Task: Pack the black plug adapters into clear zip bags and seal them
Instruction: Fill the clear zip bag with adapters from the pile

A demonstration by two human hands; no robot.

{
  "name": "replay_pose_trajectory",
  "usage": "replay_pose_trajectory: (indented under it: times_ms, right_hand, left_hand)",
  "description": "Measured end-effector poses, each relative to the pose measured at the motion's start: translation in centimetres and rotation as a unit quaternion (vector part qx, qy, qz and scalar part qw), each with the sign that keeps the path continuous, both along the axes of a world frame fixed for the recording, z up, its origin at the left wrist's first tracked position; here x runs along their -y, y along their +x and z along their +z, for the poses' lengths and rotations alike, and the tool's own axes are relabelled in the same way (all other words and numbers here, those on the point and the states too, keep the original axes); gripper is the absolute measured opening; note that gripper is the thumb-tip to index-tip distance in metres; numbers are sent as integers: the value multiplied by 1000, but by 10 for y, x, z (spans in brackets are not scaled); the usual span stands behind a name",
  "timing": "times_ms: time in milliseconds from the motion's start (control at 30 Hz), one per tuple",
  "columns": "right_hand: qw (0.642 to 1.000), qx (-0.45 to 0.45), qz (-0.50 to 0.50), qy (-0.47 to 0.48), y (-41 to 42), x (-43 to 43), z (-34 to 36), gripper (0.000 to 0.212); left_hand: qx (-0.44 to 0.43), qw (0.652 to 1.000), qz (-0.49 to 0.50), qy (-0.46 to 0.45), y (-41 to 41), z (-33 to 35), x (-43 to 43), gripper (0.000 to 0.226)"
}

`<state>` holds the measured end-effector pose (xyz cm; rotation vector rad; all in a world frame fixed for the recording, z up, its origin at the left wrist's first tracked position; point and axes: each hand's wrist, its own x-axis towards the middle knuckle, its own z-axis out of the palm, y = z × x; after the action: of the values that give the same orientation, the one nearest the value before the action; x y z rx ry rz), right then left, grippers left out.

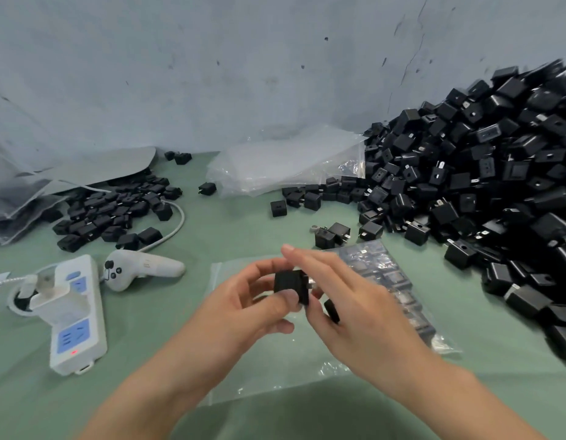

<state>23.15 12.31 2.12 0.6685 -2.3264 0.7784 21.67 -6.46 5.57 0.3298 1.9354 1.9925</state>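
Two hands work directly above one flat, empty clear plastic zip bag point(275, 369) lying on the green table point(167, 360). Left hand point(243, 306): fingers point(259, 269) and thumb are curled round one black cube-shaped plastic plug adapter point(289, 285), held clear of the bag. Right hand point(354, 306): index finger extended over the adapter's top. A second black adapter point(332, 310) shows under its palm; whether it is gripped cannot be told.

Step in hand, as judged: gathering adapters before loading. The next move calls for opening the bag mouth, inserting the pieces, then pressing the zip closed along its full length.

Just right of the empty bag lies one filled clear bag point(386, 281). Further right is the large heap of black adapters point(497, 185). Left of the bag is a white power strip point(75, 315) with blue socket panels; no brand or writing is legible
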Motion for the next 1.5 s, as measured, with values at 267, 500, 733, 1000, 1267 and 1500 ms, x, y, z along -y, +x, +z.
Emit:
replay_pose_trajectory:
  times_ms: [267,500,733,1000,1267,1500]
  right_hand:
    - [958,129,-95,-237,-14,-48,0,33]
    - [950,162,-154,-219,-18,-64,-11,29]
    - [969,166,-146,-105,-17,-58,-14,22]
    - [977,138,-154,-57,-21,-60,-9,23]
    - [974,119,-185,-56,-32,-78,-13,21]
    - [949,165,-267,-16,-42,-103,-24,20]
  left_hand:
    - [-108,911,205,-340,-40,-4,97,20]
    - [-125,906,107,-390,-36,-37,87,43]
    - [-294,840,33,-454,-33,-52,82,50]
    - [-374,811,10,-450,-30,-53,86,43]
    - [-412,773,-77,-475,-38,-50,33,40]
    - [-398,773,-175,-463,-47,-47,29,51]
